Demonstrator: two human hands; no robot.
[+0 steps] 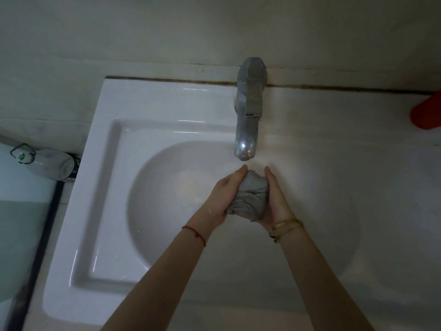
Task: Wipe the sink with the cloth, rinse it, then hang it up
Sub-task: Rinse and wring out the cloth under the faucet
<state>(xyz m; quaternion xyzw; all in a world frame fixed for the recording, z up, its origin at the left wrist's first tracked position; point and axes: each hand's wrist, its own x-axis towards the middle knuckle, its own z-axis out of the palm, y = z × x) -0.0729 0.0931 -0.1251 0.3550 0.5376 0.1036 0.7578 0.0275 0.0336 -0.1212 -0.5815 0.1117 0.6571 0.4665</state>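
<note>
The white sink [100, 187] fills most of the view, its round bowl sunk in a square rim; its back edge meets the wall [167, 32] along a dark, grimy seam; the metal tap [249, 108] stands at the back of the rim and reaches out over the bowl, spout end just above the hands; whether water runs from it I cannot tell. Two bare forearms come up from the bottom edge and meet over the bowl; the left hand [223, 199] and the right hand [278, 201] squeeze the grey cloth [251, 195] between them, bunched into a wad, palms pressed to its sides, fingers mostly straight and pointing toward the tap; the cloth sits just below the spout, above the bowl. A white bottle [51, 164] stands left of the sink; a red object [427, 113] shows at the right edge; a red string [196, 234] circles the left wrist; gold bracelets [285, 226] circle the right.
</note>
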